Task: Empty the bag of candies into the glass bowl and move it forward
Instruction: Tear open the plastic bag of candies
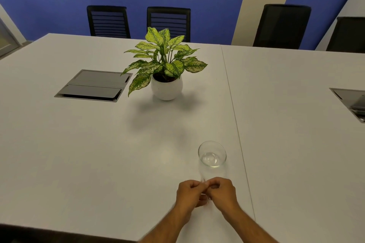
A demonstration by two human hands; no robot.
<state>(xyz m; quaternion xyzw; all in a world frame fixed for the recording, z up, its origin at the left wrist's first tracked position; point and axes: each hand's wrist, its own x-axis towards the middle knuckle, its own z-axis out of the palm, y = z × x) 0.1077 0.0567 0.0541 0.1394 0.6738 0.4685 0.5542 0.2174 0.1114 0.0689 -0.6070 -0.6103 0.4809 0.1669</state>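
Glass, clear and empty, is what the bowl (212,154) is made of; it is seen standing upright on the white table (79,154), just beyond the joined hands and a little to their right, with its open mouth facing up. Both hands are held together near the table's edge. The left hand (189,193) and the right hand (223,191) are curled, fingertips pinched toward each other over something small and nearly transparent, judged to be the candy bag (204,196). Little of it can be made out beyond a pale, glossy sliver between the fingers; its long axis and contents cannot be told. Each hand is closed to a tight pinch, apparently for tearing or pulling the top open. The right hand is slightly nearer the bowl. A short forward reach is judged to be needed before tipping. A potted plant (166,65) stands well beyond.
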